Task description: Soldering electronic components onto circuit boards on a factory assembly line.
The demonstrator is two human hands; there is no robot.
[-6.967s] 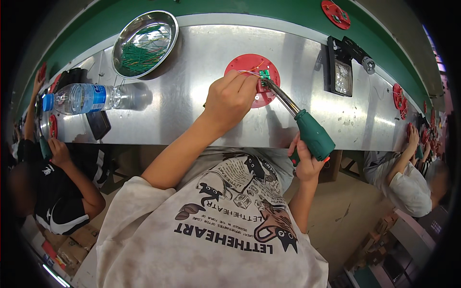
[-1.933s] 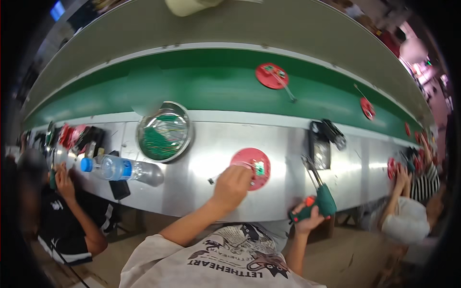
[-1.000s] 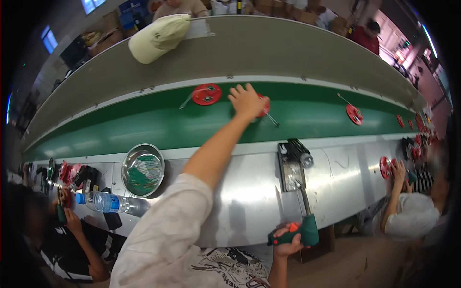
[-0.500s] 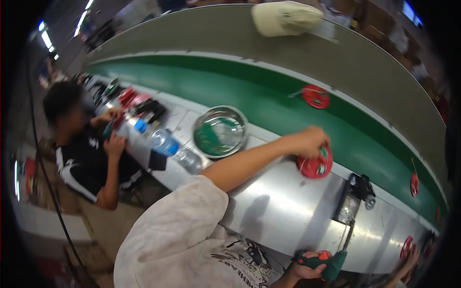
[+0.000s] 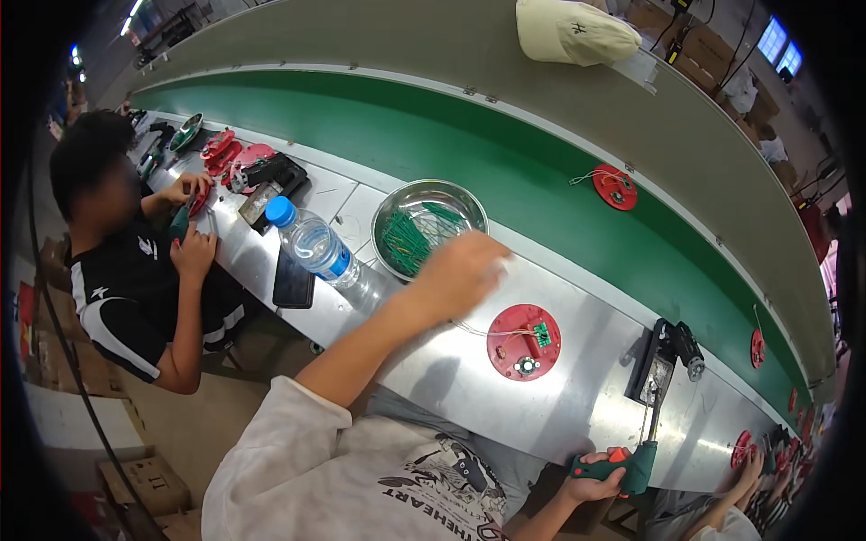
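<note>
My left hand (image 5: 462, 278) is over the near right edge of a steel bowl (image 5: 431, 185) holding many thin green wires (image 5: 404, 243). Its fingers are smeared by motion, so I cannot see whether they grip anything. To its right, a round red disc (image 5: 505, 359) lies on the metal bench, carrying a small green circuit board (image 5: 542, 334) and a round silver part; white wires run from it toward my left hand. At the lower right, my right hand (image 5: 595, 478) is wrapped round a green soldering gun (image 5: 642, 467) with an orange trigger, its thin tip pointing up at a black stand (image 5: 651, 365).
Left of the bowl stand a blue-capped water bottle (image 5: 316, 248) and a dark phone (image 5: 293, 281). Behind the bench runs a green belt (image 5: 532, 162) carrying another red disc (image 5: 616, 187). A co-worker (image 5: 117, 261) sits at the left; another person's hand (image 5: 747, 473) shows far right.
My left hand has left the red disc and moved left to the bowl. The disc now lies nearer me, further left in view. My right hand still holds the soldering gun.
</note>
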